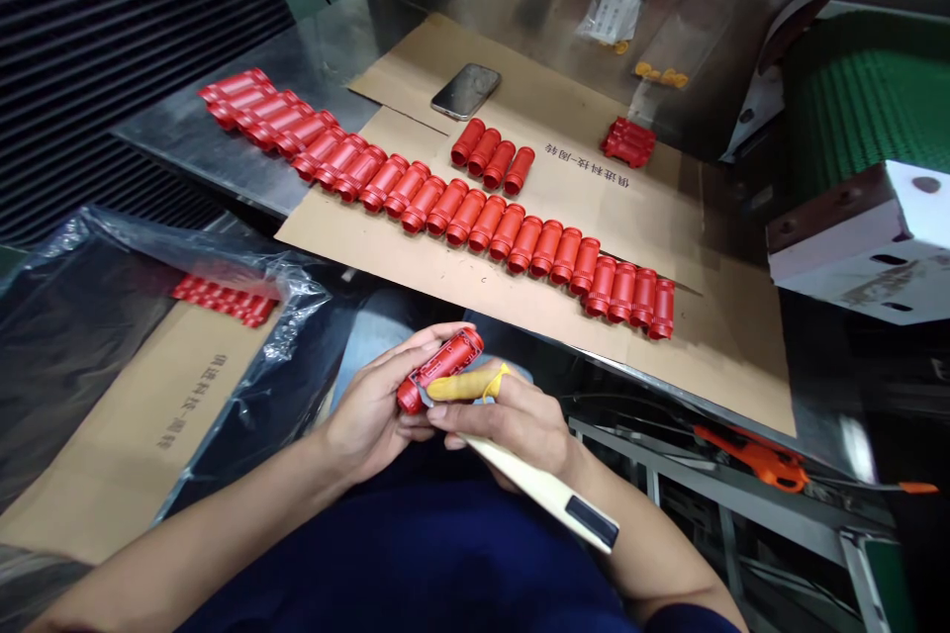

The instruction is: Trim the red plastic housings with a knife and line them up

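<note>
1. At far left, a black plastic sheet [297, 287] lies partly over a flattened cardboard box [148, 425], with a small batch of red parts [223, 300] on the cardboard.
2. The left hand [363, 425] is clenched around a red plastic tube [441, 371], its fingers [437, 341] curling over the far side. The tube sits in front of the person, above the lap, with its long axis slanting from lower left to upper right.
3. The right hand [512, 425] grips a cream-handled knife [541, 490], its handle running back toward the wrist. The thumb, in a yellow finger cot [460, 384], lies along the tube's near side, and the small blade [425, 398] meets the tube's lower-left end. The left hand is nearer, wrapped around the tube, while the right touches it only with thumb and blade.
4. Ahead, a cardboard sheet [712, 356] on a steel table [223, 153] carries long rows of red tubes [475, 223] and a phone [466, 91].
5. At right stand a green conveyor belt [861, 109] and a white box [861, 247]; orange-handled shears [757, 460] lie below.
</note>
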`<state>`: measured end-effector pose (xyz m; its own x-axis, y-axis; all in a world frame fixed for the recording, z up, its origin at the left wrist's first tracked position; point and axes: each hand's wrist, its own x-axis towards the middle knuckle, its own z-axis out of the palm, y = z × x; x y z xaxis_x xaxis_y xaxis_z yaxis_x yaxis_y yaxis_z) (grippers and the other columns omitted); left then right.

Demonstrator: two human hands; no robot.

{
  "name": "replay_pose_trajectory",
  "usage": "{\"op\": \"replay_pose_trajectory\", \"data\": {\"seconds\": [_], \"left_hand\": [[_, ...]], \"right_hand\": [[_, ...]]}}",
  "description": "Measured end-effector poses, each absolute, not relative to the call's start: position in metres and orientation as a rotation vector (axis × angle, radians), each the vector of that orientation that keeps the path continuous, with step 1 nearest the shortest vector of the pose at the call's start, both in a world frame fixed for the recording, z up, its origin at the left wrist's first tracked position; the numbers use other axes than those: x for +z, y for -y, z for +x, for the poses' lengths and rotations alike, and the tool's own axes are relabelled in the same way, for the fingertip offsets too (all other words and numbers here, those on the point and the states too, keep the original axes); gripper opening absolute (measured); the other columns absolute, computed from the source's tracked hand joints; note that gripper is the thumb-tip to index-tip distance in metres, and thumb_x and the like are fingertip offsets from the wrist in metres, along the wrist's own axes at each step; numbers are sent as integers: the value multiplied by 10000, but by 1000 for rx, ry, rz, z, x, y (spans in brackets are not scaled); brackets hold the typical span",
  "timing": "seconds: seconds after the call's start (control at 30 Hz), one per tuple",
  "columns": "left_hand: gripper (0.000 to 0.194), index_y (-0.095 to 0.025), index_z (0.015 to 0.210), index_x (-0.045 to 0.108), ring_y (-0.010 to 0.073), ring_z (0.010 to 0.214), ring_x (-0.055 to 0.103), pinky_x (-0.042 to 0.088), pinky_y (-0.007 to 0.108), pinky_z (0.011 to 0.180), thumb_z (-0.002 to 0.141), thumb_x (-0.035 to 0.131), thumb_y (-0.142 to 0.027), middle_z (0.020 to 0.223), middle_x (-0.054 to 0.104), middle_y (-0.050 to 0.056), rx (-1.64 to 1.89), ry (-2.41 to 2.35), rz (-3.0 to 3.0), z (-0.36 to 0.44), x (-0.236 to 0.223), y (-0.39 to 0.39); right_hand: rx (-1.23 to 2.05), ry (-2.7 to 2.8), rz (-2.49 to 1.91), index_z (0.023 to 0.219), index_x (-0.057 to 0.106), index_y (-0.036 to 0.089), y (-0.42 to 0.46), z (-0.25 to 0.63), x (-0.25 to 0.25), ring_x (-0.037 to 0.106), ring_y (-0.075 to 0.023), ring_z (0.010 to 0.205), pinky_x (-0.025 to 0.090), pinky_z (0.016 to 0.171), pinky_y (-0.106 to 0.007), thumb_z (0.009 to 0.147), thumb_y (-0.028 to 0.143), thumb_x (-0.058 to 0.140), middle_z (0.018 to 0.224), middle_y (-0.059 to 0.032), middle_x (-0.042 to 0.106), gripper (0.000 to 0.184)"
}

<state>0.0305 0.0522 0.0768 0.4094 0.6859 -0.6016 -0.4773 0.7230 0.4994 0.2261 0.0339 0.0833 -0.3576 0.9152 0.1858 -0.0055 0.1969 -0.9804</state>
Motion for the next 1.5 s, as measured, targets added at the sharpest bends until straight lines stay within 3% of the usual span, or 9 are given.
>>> {"op": "replay_pose_trajectory", "data": {"seconds": [0.23,0.43,0.6,0.8,0.97,1.17,1.3,1.4,1.5], "left_hand": [[442,-192,1381,780,43,423,331,257,158,404,997,829,-407,706,598,-18,737,-917,277,31,79,-53],[454,-203,1418,760,49,428,329,275,156,419,1021,814,-418,680,591,-28,789,-926,298,33,79,-52],[453,-219,1397,772,92,464,466,291,189,401,988,833,-405,739,653,-7,844,-942,310,35,77,-51],[417,-217,1377,774,155,567,635,371,224,428,990,819,-368,877,743,48,824,-936,265,35,70,-52],[412,-181,1392,729,115,493,529,321,195,424,1022,786,-352,807,699,37,801,-919,280,36,72,-55],[374,-175,1399,652,62,443,326,244,164,452,1093,691,-386,716,621,1,793,-765,343,35,78,-59],[377,-184,1422,663,135,560,517,405,206,512,1105,709,-384,754,645,23,841,-788,342,34,78,-58],[486,-199,1490,645,196,781,693,577,283,709,1059,808,-355,903,737,62,945,-807,416,33,78,-57],[638,-248,1558,598,224,977,772,615,324,899,999,903,-298,1051,802,72,1057,-840,560,29,78,-55]], "right_hand": [[828,1755,-710,1427,797,324,-30,229,70,873,-230,1119,772,964,-356,1074,167,813,1272,-46,872,387],[815,1800,-635,1431,733,244,-33,233,65,841,-244,1239,727,1081,-424,1103,143,760,1354,-121,842,345],[618,2077,-644,1457,704,229,-37,236,69,830,-240,1104,739,994,-392,1146,182,684,1243,-91,860,315],[393,2203,-615,1233,763,113,-46,232,81,811,-234,961,746,881,-359,1173,145,596,1124,-127,859,180],[789,1964,-584,1205,767,215,-39,233,85,852,-224,1138,745,986,-346,1183,266,642,1136,-87,872,136],[1571,1493,-338,1010,780,217,-21,243,88,825,-170,637,705,645,-259,1141,621,678,703,-20,814,437],[1176,1380,-729,1207,850,239,-25,251,79,852,-197,833,726,755,-328,1080,316,840,1032,-83,877,148],[836,1484,-946,1287,851,253,-27,250,73,855,-232,1029,738,878,-370,1076,181,803,1204,-116,866,228],[647,1570,-1025,1340,825,239,-26,246,70,847,-259,1121,737,962,-405,1061,106,775,1240,-127,867,313]]}}
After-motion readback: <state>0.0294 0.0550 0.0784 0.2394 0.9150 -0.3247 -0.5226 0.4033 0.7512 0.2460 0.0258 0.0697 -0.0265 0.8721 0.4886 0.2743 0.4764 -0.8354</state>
